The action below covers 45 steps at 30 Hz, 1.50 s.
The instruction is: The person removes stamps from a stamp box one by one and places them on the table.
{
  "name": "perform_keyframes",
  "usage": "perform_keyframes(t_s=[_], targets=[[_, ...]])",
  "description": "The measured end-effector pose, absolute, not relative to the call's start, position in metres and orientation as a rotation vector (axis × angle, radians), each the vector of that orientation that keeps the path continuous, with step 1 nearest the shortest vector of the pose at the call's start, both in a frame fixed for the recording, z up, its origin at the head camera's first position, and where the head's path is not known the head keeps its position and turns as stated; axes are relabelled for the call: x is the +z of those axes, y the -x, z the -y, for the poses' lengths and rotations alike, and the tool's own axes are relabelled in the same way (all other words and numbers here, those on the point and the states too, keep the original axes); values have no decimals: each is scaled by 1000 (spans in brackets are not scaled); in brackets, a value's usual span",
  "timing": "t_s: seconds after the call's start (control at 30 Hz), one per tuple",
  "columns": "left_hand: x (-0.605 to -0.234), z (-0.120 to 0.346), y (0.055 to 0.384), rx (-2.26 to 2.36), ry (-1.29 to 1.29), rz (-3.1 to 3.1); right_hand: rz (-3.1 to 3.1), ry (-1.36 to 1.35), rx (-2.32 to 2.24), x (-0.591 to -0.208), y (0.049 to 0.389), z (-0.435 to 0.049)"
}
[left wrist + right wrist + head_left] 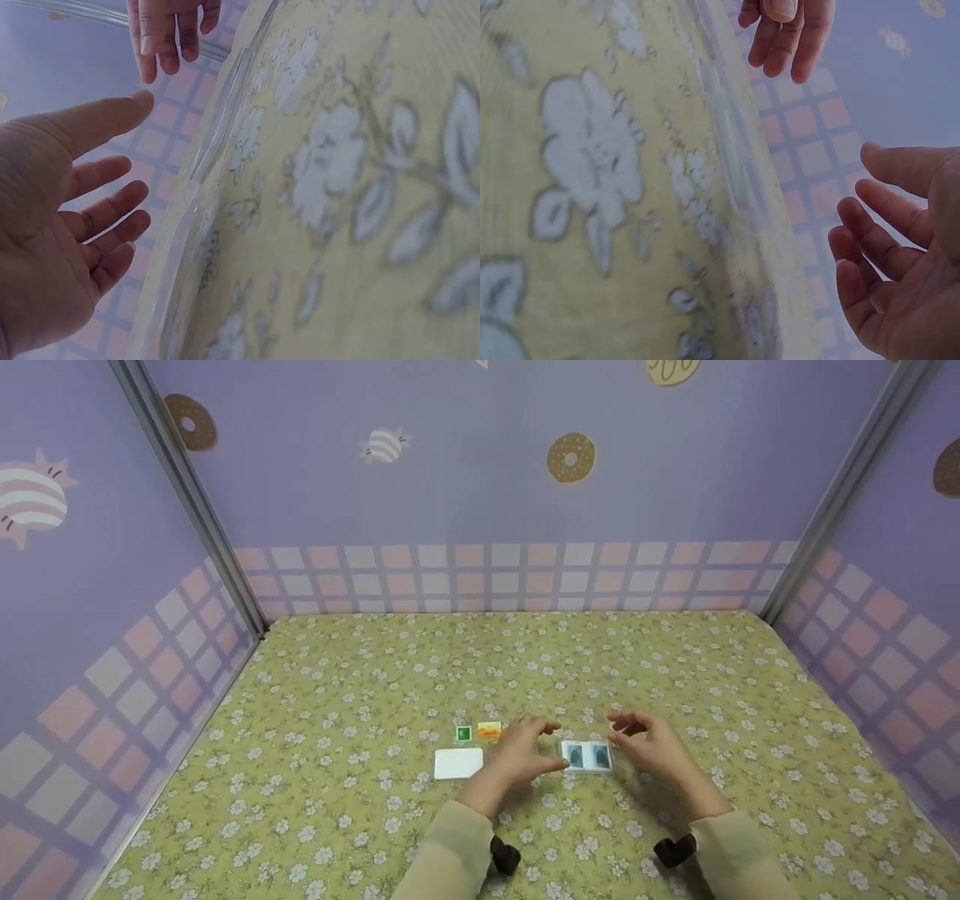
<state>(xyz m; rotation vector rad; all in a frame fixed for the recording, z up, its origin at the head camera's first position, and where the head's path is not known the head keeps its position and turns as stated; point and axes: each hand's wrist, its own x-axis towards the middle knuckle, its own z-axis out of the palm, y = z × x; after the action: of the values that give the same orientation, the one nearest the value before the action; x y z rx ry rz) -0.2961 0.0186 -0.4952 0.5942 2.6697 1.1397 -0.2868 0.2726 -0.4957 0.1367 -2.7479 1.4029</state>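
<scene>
A small flat white piece with two blue-green pictures (587, 757) lies on the flowered cloth between my hands in the head view. My left hand (517, 754) hovers at its left side, thumb tip close to its edge and fingers loosely bent. On the other side, my right hand (649, 742) is held just off its right edge with relaxed fingers. Both wrist views show the palms holding nothing: the left hand (67, 217) and the right hand (900, 247). Seen edge-on there, a thin glossy transparent piece (221, 116) lies on the cloth.
Left of my left hand lies a plain white rectangular piece (458, 763). Behind it are a small green stamp-like square (463, 733) and a yellow-orange one (489, 730), partly near my fingers. Purple patterned walls (480, 495) enclose the table's back and sides.
</scene>
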Motion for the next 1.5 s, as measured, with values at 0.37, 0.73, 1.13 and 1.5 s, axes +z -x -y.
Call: perform_keyframes(t_s=[0.37, 0.73, 1.13, 1.5], targets=[[-505, -21, 308, 1070, -606, -2719, 2745, -83, 1516, -509, 291, -276], [-508, -25, 313, 961, -623, -2756, 2731, -144, 1537, -515, 295, -278], [-514, -29, 315, 873, -645, -2775, 2804, -270, 1588, -524, 294, -285], [-517, -32, 317, 807, -699, -2799, 2881, -387, 1502, -524, 293, -287]])
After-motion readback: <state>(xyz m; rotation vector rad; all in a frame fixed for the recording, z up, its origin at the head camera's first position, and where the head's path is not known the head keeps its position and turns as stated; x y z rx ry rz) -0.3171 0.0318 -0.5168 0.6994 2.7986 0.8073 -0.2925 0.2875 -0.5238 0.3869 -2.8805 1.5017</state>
